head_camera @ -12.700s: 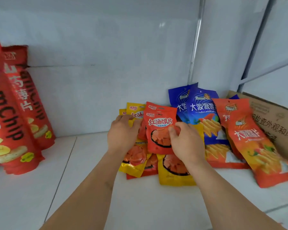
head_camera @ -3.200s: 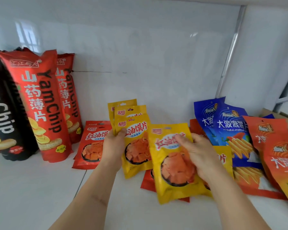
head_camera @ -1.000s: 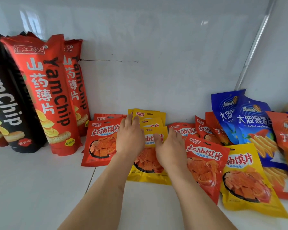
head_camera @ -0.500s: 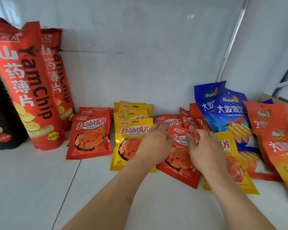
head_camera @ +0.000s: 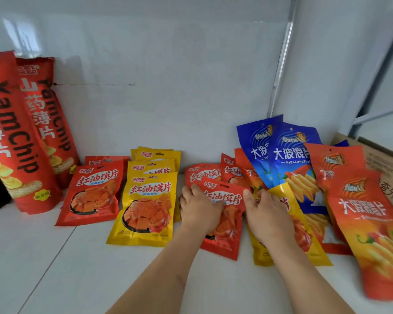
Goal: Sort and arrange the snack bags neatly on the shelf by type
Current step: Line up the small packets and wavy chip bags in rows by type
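Both hands (head_camera: 234, 214) on red bag (head_camera: 225, 198)

looks like a shop shelf
white shelf (head_camera: 55, 268) stocked with many identical snack bags (head_camera: 145, 207), carton (head_camera: 386, 168) alongside
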Demonstrator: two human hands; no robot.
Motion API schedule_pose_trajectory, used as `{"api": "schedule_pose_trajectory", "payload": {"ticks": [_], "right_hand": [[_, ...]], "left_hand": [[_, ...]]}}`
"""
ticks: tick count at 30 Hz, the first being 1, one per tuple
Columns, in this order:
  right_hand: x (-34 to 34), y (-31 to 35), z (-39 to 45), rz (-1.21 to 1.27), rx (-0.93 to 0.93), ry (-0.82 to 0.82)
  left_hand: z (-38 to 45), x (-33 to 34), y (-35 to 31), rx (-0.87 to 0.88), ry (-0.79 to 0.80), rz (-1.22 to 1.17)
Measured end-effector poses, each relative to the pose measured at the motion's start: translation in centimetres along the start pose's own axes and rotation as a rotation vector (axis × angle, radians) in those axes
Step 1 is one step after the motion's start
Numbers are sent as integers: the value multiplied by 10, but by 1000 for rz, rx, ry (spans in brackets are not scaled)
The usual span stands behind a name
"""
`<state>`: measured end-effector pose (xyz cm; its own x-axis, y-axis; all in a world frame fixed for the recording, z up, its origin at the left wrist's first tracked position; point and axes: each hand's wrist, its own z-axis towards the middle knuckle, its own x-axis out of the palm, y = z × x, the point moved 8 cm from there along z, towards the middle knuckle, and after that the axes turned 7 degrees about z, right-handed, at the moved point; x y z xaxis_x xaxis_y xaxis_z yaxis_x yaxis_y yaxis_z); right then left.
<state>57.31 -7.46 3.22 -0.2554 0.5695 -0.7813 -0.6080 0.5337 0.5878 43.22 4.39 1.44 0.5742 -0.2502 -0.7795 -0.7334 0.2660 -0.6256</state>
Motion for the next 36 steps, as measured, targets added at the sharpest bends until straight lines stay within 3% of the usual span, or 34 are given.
{"api": "schedule_pose_trajectory", "payload": {"ticks": [4, 8, 12, 16, 18, 23, 29, 36], "right_hand": [[7, 6, -3, -125, -105, 94], [14, 6, 1, -125, -85, 141], [23, 13, 5, -24, -33, 223], [21, 25, 12, 56, -51, 286], [13, 33, 18, 91, -67, 217], [8, 47, 39, 196, -141, 31], [35, 34, 48, 10, -84, 110], [32, 38, 48, -1, -139, 28]], "left_hand": [[4, -8, -1, -55, -70, -100], [7, -12, 2, -98, -92, -120], [7, -27, 6, -122, -137, -297], [12, -40, 18, -173, -25, -556], [13, -43, 21, -182, 24, -611], [14, -61, 29, -120, -51, -599], [14, -76, 36, -77, -158, -488], [17, -92, 47, -88, -245, -406]]}}
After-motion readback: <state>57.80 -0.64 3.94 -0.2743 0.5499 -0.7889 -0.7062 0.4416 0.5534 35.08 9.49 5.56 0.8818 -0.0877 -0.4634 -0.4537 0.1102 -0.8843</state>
